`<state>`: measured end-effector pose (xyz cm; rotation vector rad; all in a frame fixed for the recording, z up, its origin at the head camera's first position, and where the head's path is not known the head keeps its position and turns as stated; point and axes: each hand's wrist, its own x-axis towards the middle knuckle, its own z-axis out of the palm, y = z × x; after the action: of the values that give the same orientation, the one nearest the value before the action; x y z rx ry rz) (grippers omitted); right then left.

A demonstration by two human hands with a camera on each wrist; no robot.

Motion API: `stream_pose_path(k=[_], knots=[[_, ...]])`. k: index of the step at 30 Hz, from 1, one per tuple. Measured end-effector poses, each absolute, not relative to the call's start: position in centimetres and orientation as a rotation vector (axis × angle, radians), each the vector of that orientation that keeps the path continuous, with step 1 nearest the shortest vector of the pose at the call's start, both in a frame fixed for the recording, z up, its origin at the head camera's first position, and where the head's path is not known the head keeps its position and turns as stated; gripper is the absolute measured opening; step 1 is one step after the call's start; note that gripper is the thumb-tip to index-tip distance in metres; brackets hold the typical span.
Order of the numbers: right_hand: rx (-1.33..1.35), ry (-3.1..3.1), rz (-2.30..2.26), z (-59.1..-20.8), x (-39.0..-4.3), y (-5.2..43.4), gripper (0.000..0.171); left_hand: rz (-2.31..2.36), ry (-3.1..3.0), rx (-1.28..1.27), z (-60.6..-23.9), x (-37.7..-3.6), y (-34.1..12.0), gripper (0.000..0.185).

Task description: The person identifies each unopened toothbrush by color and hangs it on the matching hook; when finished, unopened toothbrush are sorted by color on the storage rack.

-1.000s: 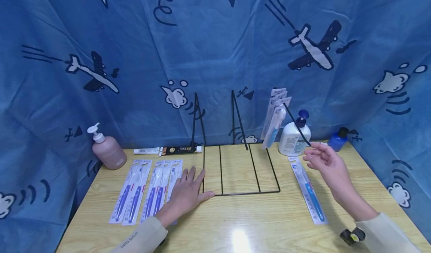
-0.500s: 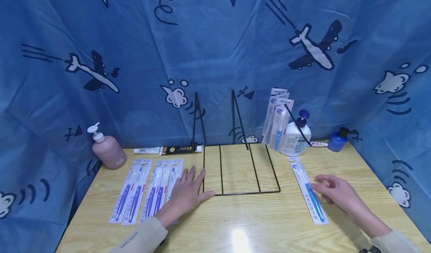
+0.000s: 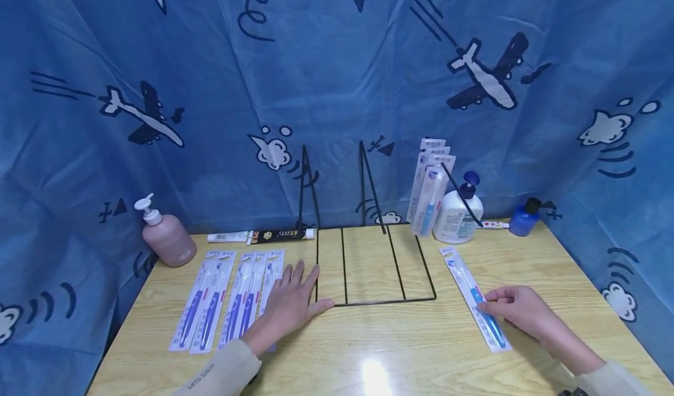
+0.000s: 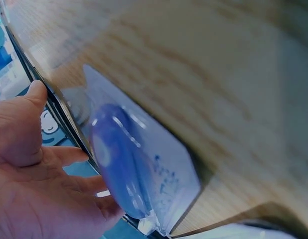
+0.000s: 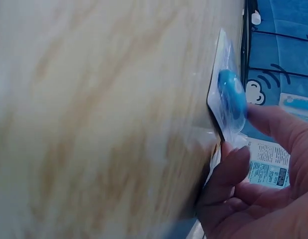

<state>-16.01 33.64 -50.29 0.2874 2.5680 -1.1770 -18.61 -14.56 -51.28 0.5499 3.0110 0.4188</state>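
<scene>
- Lower right of the head view: the right hand [image 3: 518, 312] lies on the light wooden table [image 3: 400, 349] with thumb and fingers curled onto the long clear blister pack holding a light-blue toothbrush [image 3: 474, 296]. The right wrist view shows the fingertips [image 5: 233, 164] at the pack's [image 5: 229, 99] edge, apparently to get under a flat card that sits flush with the wood; the pack looks only slightly raised there, if at all.
- That pack lies alone and slanted, just right of the black wire rack [image 3: 375, 264], within easy reach of this hand.
- Lower centre-left: the left hand [image 3: 292, 302] is spread flat, palm down, its thumb beside the rack's front corner and its fingers over the nearest pack in a row of blister-packed dark-blue toothbrushes [image 3: 226, 299]. The left wrist view shows the palm [image 4: 39, 189] against one such pack [image 4: 134, 169]; the hand seems to rest or steady itself, gripping nothing.
- The row lies side by side at the left of the frame, in two loose groups, flat and parallel.
- At the rack's upper right a few more light-blue toothbrush packs [image 3: 430, 188] stand upright against a slanted black wire, propped by it.
- Along the back edge: a pinkish-brown pump bottle [image 3: 165, 235] at left, toothpaste tubes [image 3: 263, 235] lying flat, a white pump bottle with a blue top [image 3: 457, 212] and a small blue bottle [image 3: 521, 220] at right, before the blue aeroplane-print cloth [image 3: 337, 80].
</scene>
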Motion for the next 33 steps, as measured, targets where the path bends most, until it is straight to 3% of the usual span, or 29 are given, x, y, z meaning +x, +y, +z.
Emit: stream_pose_path(k=[10,16,21,33], knots=[[0.069,2.576,-1.251,-50.2,-14.8,32.6,0.048,0.414,3.003,0.543,-51.2,-18.6,-14.6,0.087],[-0.161,2.211,-1.511,-50.3,-13.9,33.1,0.073,0.427,3.008,0.546,-51.2,-18.6,-14.6,0.087],[-0.296,2.093,-1.604,-50.3,-13.3,32.9,0.081,0.415,3.013,0.548,-51.2,-18.5,-14.6,0.087],[-0.502,2.180,-2.001,-48.4,-12.1,32.4,0.075,0.423,3.008,0.554,-51.2,-18.6,-14.6,0.087]])
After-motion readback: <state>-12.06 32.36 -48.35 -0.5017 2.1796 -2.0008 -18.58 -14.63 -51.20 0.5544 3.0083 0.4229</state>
